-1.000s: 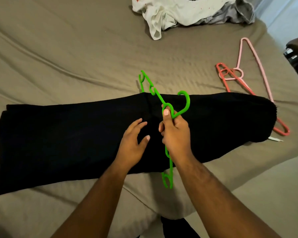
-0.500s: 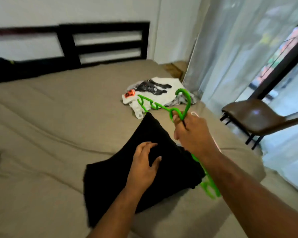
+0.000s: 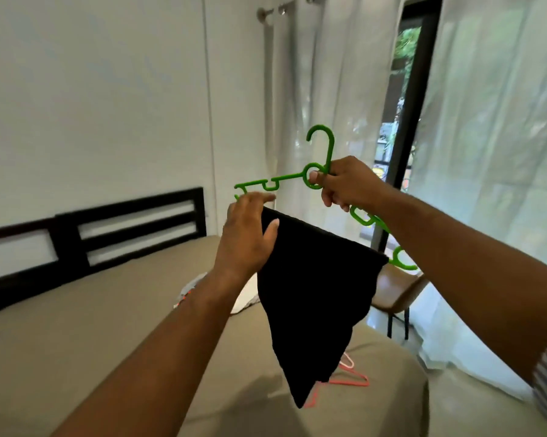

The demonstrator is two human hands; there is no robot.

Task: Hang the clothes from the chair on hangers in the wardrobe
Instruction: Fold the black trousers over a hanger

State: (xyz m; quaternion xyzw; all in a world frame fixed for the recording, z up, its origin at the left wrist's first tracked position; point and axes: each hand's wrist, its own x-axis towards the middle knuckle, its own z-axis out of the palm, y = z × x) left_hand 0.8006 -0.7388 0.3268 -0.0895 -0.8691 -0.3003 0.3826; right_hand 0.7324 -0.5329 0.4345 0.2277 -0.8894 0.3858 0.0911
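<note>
A green plastic hanger [image 3: 321, 159] is held up in the air above the bed, hook pointing up. A black folded garment [image 3: 313, 298] hangs over its lower bar and droops down to a point. My right hand [image 3: 347, 184] grips the hanger at the ring under the hook. My left hand [image 3: 246, 234] is at the garment's left top edge, fingers over the hanger's left end and thumb against the cloth.
The bed [image 3: 76, 326] with a tan sheet fills the lower left, with a dark headboard [image 3: 92, 231] behind. Pink and red hangers [image 3: 349, 375] lie on the bed under the garment. A brown chair [image 3: 398, 294] stands by the white curtains [image 3: 486, 152]. White clothes [image 3: 243, 301] lie behind my left arm.
The hanger with the black garment rose from the bed into the air. My head turned up toward the wall and curtains. My left hand moved from the cloth's middle to its top edge.
</note>
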